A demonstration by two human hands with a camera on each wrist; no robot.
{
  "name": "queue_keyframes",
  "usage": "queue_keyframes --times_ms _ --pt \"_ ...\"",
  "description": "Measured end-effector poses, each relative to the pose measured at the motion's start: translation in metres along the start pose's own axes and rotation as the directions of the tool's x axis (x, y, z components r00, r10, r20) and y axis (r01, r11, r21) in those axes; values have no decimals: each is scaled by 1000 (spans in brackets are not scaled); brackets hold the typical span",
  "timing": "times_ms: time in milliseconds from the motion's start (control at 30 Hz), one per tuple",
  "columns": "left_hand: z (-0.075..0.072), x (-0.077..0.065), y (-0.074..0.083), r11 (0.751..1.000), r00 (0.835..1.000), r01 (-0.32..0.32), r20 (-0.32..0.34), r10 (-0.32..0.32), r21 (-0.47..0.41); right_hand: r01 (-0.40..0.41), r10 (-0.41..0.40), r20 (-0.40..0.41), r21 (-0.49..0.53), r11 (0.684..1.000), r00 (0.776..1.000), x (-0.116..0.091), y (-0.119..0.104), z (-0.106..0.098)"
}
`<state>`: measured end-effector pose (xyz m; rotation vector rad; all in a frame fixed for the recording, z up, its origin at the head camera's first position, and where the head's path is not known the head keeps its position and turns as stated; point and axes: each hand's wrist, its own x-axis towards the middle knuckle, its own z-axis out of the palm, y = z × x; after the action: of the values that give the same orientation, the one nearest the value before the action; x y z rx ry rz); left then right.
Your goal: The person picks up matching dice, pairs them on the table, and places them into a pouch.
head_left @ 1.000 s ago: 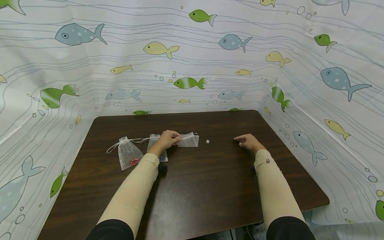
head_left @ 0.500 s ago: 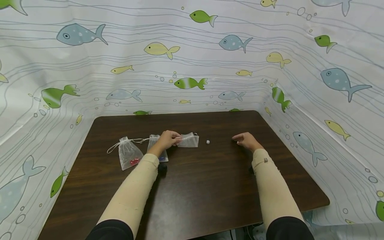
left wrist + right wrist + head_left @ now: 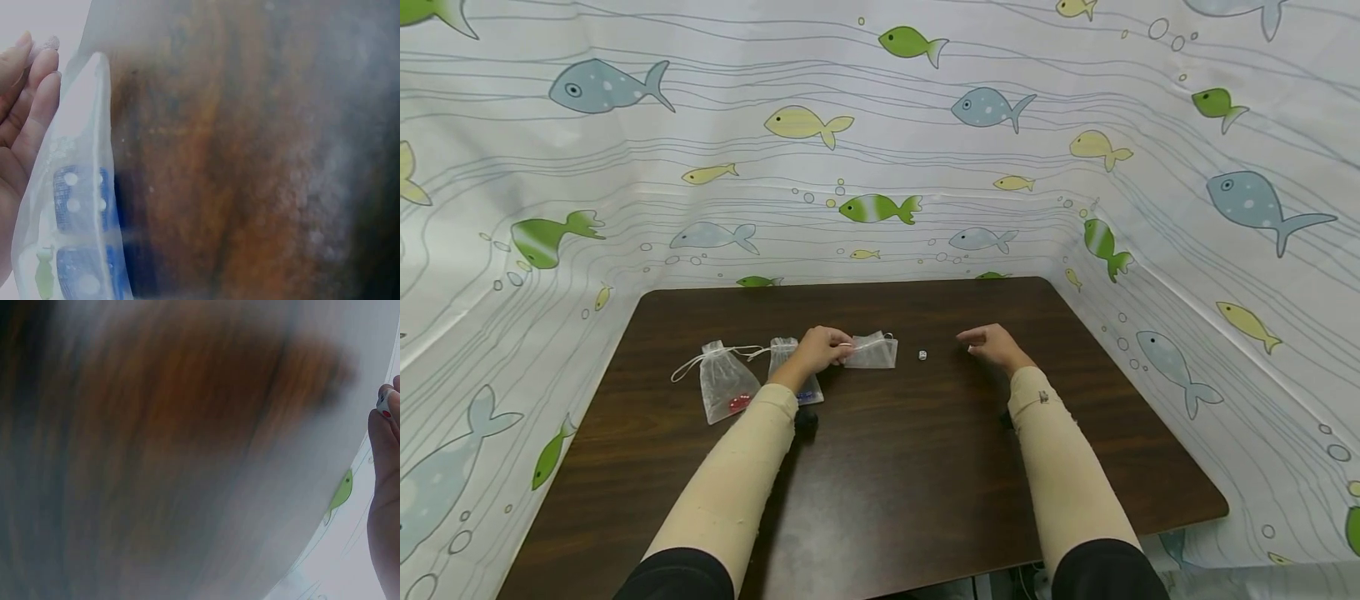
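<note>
In the head view my left hand (image 3: 817, 348) pinches the end of a small sheer white drawstring bag (image 3: 876, 352) that lies flat. Right of this bag a white die (image 3: 922, 355) sits alone on the table. My right hand (image 3: 994, 345) hovers further right, above the table. A white die with a red pip (image 3: 384, 405) is pinched between its fingertips in the right wrist view. Under my left wrist lies another sheer bag (image 3: 69, 131), with blue dice (image 3: 81, 200) inside. At the left, a third bag (image 3: 718, 375) holds red dice (image 3: 740, 402).
The dark brown wooden table (image 3: 895, 483) has rounded corners. A white fish-patterned curtain (image 3: 880, 150) encloses its back and sides. White drawstrings (image 3: 687, 369) trail from the left bag.
My right hand has moved left, toward the die on the table, with its own die in its fingers. The left hand keeps its place at the flat bag.
</note>
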<state>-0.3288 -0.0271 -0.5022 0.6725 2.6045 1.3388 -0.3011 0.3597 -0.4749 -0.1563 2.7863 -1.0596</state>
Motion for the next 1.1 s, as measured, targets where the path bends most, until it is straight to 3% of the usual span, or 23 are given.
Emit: queue_keyframes --times_ms 100,333,667,1100 --pt "0 0 0 1000 1000 2 0 -2 -3 -7 7 4 22 1000 1000 5 -6 6" --pt "-2 -5 0 999 1000 -5 14 4 50 86 -85 26 -37 996 996 13 -14 17" --pt "-1 -7 -2 999 1000 -14 8 14 39 123 -121 55 -43 991 991 20 -29 33" --pt "-3 -8 1 1000 1000 12 9 -12 13 94 -90 71 -45 995 993 25 -33 46"
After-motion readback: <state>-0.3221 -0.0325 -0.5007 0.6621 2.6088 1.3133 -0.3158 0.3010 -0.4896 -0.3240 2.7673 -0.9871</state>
